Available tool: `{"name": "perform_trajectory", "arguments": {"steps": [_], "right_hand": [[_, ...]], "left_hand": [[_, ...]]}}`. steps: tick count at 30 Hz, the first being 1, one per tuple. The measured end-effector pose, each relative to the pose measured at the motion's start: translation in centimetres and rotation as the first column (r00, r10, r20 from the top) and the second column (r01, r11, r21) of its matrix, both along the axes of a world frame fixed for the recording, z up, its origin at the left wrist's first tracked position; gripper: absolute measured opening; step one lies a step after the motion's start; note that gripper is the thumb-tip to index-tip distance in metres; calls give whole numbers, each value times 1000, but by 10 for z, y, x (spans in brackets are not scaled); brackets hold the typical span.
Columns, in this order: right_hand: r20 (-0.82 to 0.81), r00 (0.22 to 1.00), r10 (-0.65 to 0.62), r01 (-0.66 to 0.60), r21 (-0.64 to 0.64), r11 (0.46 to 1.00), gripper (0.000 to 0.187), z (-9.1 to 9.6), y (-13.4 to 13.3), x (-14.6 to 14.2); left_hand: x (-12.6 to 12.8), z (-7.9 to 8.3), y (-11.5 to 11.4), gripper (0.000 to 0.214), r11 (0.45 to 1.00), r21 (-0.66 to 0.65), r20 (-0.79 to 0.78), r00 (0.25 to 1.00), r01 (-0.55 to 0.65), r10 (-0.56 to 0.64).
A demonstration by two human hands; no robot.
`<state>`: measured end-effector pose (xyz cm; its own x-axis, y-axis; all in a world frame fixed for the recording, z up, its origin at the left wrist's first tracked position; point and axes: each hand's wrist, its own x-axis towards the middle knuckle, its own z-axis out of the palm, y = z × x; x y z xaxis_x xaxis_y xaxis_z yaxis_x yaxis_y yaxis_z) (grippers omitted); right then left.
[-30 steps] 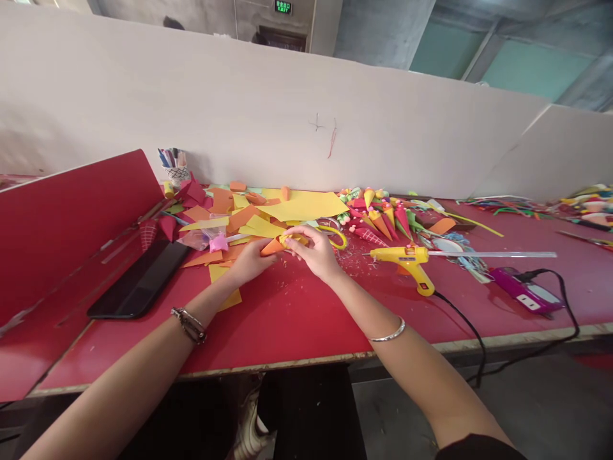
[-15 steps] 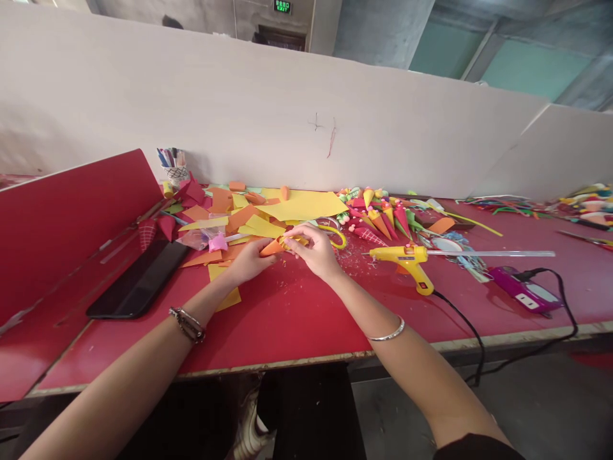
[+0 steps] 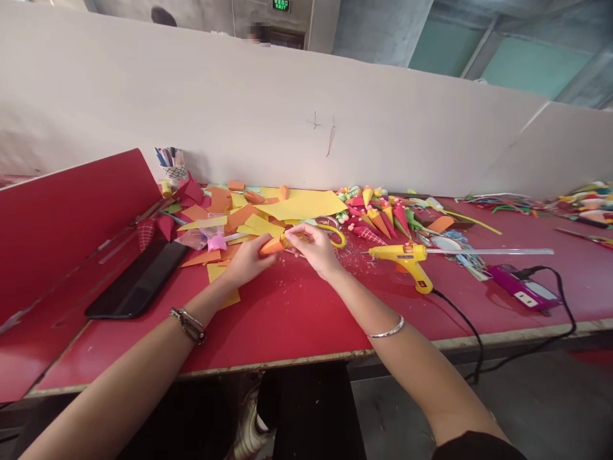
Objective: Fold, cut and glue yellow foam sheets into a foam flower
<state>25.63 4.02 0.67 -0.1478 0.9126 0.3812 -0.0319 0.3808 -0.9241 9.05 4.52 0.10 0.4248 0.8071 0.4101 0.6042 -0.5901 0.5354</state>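
Note:
My left hand is closed around a small orange paper cone, held just above the red table. My right hand pinches the cone's open end, where a bit of yellow shows between the fingertips. Yellow-handled scissors lie just behind my right hand. Orange and yellow paper sheets are heaped behind both hands.
A yellow glue gun with a long clear stick lies to the right, its black cord running off the table edge. A purple power strip sits further right. Finished coloured cones lie behind. A black tablet and a pen cup are on the left.
Both hands stay at the same spot; the right fingers have shifted slightly on the cone's end.

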Motion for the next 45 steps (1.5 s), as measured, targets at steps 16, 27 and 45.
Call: {"name": "perform_trajectory", "arguments": {"steps": [16, 27, 45], "right_hand": [[229, 966, -118, 29, 358, 933, 9, 8, -3, 3], [253, 967, -27, -48, 285, 957, 17, 10, -9, 3], [163, 985, -50, 8, 247, 969, 16, 4, -3, 1]], "left_hand": [[-1, -1, 4, 11, 952, -273, 160, 982, 142, -100], [-1, -2, 5, 18, 958, -266, 131, 988, 109, -76], [-1, -3, 6, 16, 964, -243, 81, 992, 110, -93]]}}
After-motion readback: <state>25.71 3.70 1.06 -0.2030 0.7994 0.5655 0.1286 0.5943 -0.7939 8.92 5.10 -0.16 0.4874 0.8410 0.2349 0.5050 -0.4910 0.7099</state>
